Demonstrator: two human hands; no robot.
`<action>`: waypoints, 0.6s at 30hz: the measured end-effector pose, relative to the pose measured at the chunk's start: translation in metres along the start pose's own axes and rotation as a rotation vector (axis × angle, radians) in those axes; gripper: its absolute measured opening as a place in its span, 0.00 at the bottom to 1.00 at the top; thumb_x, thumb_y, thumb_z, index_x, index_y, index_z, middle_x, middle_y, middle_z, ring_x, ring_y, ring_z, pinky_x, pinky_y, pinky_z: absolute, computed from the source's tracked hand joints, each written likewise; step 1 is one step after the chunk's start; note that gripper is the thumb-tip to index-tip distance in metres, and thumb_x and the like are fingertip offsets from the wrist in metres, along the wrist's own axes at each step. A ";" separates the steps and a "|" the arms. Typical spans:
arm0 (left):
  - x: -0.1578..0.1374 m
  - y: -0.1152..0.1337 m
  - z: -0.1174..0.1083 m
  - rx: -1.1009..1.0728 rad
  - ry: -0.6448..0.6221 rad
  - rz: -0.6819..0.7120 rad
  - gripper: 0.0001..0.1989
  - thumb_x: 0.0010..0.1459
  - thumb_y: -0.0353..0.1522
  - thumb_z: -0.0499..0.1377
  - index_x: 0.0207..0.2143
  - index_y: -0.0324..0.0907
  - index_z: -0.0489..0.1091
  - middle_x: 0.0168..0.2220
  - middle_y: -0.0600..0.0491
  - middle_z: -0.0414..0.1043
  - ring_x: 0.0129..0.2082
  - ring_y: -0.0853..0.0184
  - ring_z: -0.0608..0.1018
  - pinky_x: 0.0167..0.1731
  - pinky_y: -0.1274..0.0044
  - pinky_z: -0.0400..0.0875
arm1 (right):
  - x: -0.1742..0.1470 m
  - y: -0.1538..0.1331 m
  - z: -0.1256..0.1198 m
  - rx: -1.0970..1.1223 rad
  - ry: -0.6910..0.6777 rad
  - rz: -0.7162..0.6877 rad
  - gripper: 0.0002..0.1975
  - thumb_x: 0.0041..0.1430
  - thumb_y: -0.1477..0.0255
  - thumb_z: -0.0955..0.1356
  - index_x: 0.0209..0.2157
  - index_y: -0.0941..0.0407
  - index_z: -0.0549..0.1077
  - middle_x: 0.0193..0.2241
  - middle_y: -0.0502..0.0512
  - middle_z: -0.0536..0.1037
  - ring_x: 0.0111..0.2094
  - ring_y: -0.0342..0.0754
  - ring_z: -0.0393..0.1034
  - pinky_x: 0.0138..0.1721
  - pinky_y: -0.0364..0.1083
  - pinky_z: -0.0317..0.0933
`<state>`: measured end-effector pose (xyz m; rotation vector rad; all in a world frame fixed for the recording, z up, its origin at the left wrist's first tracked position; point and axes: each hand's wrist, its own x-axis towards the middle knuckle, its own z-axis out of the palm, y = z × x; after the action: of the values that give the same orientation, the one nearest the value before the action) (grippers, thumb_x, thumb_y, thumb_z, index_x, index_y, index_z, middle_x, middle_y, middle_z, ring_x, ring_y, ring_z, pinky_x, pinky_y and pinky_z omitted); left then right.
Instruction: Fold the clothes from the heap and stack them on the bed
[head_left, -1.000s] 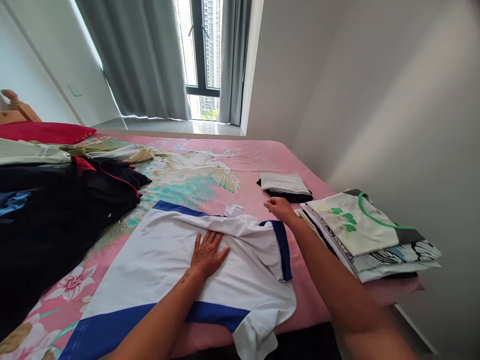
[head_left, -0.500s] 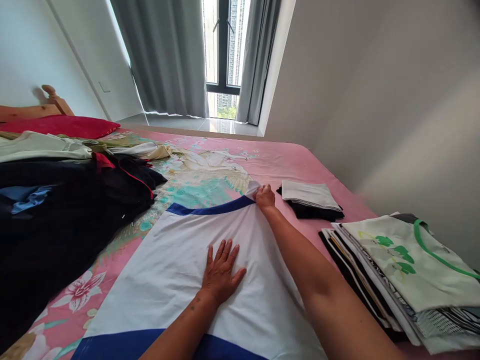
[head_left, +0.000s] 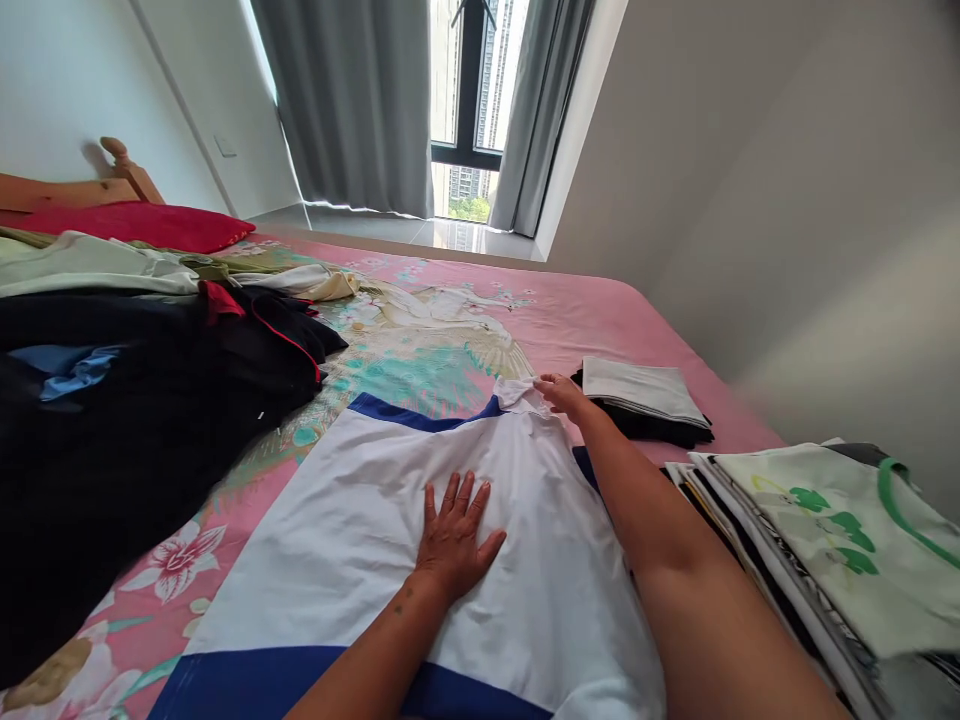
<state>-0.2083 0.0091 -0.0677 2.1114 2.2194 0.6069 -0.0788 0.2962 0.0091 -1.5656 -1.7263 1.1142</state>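
White-and-blue shirt (head_left: 337, 540) lies on bed (head_left: 600, 310), short of far edge. Your left hand (head_left: 454, 550) flat on it, fingers spread; right hand (head_left: 559, 393) at sleeve (head_left: 516, 394), grip unclear. Cloth looks light, soft, easily creased; take sleeve end, hem corner (head_left: 365, 404).

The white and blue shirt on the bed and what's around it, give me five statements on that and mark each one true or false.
1. The left hand lies flat on the white and blue shirt. True.
2. The right hand rests on the dark clothes. False: it is at the shirt's far edge.
3. The dark clothes lie left of the shirt in the picture. True.
4. The gray curtains cover the whole window. False: a gap between them shows it.
5. The top garment on the nearer folded stack has a green print. True.
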 end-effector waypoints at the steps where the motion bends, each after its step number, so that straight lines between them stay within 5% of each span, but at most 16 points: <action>1: 0.001 0.000 0.000 -0.001 -0.005 -0.006 0.31 0.57 0.46 0.52 0.62 0.49 0.54 0.65 0.48 0.51 0.65 0.53 0.51 0.61 0.52 0.31 | -0.004 0.004 -0.019 0.033 0.018 0.009 0.17 0.51 0.62 0.67 0.39 0.59 0.70 0.32 0.55 0.74 0.31 0.44 0.67 0.31 0.42 0.62; 7: 0.005 0.000 0.000 0.021 -0.036 -0.007 0.31 0.58 0.47 0.50 0.62 0.48 0.55 0.65 0.48 0.50 0.65 0.53 0.51 0.61 0.52 0.33 | -0.101 0.077 -0.097 0.260 0.184 0.097 0.24 0.52 0.51 0.62 0.34 0.58 0.69 0.28 0.54 0.71 0.24 0.42 0.65 0.22 0.41 0.61; 12: 0.008 0.003 -0.001 0.077 -0.057 -0.012 0.30 0.58 0.47 0.49 0.62 0.48 0.55 0.65 0.49 0.50 0.65 0.54 0.51 0.61 0.53 0.34 | -0.203 0.121 -0.089 0.343 -0.089 0.091 0.23 0.50 0.51 0.66 0.28 0.59 0.71 0.25 0.52 0.72 0.26 0.44 0.65 0.25 0.42 0.58; 18: 0.011 0.006 -0.004 0.150 -0.083 -0.004 0.30 0.60 0.46 0.46 0.62 0.46 0.54 0.65 0.49 0.49 0.65 0.56 0.51 0.61 0.54 0.36 | -0.244 0.105 -0.091 0.565 -0.259 -0.062 0.18 0.49 0.60 0.68 0.38 0.57 0.72 0.34 0.53 0.75 0.35 0.47 0.68 0.39 0.46 0.62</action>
<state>-0.2043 0.0191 -0.0597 2.1555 2.2894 0.3551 0.0930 0.0747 -0.0033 -1.0477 -1.4192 1.6505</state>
